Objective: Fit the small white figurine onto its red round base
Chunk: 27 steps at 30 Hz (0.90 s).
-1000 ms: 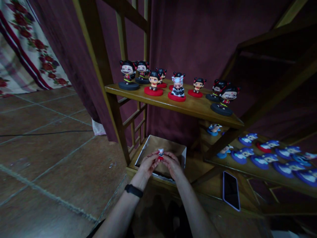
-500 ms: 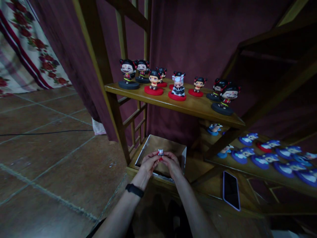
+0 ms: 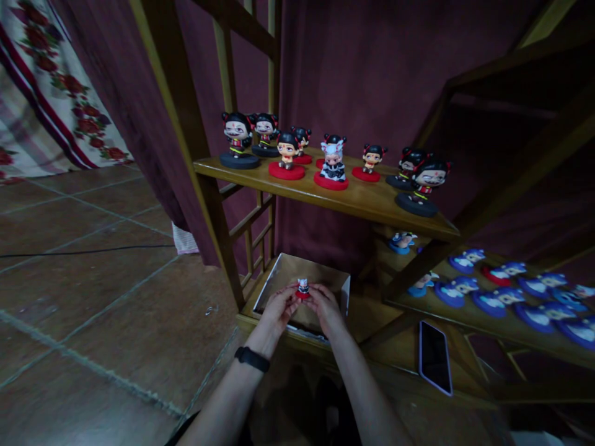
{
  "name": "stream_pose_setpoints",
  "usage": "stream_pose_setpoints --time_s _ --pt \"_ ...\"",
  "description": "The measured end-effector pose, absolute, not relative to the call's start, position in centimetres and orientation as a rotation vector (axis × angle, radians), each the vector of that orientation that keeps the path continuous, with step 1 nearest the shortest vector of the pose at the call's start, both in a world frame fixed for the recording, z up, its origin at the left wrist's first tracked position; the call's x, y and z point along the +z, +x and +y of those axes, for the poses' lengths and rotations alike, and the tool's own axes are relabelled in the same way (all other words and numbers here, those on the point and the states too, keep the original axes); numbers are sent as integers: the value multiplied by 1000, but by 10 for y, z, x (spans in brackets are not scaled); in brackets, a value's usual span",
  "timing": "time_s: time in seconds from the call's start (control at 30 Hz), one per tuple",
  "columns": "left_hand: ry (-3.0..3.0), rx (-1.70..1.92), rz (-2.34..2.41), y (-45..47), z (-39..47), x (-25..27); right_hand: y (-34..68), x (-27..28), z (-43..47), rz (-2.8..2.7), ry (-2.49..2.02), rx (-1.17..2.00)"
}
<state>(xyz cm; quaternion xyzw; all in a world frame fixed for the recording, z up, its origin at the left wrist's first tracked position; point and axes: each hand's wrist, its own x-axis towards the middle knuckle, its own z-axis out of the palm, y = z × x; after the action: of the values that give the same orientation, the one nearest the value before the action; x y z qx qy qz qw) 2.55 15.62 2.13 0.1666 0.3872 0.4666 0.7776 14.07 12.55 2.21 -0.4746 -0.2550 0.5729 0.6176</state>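
Between my two hands is a small figurine (image 3: 303,288) with white hair, dark-and-white clothes and a round red base. My left hand (image 3: 279,306) grips the base from the left, and my right hand (image 3: 325,303) has its fingers closed on the right side. Both hands are over an open cardboard box (image 3: 320,267) on the lower shelf. A similar white-haired figurine (image 3: 333,162) sits at the front of the shelf above, beside a black-haired figurine (image 3: 287,152) on a red base.
The upper shelf (image 3: 357,201) also carries several black-haired figurines, such as one on a dark base (image 3: 238,137) at its left end. Several blue figurines (image 3: 499,297) stand on the shelf at right. A phone (image 3: 435,357) lies below them. A wooden post (image 3: 186,124) rises at left.
The figurine in my hands now shows more of its body and red base, as my fingers have shifted slightly apart around it. The shelf figurines stay in place.
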Motion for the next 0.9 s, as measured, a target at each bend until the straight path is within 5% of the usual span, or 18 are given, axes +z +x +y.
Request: stream_pose_setpoints --time_s 0.9 --pt "340 963 786 24 158 17 142 18 126 -601 -1069 1354"
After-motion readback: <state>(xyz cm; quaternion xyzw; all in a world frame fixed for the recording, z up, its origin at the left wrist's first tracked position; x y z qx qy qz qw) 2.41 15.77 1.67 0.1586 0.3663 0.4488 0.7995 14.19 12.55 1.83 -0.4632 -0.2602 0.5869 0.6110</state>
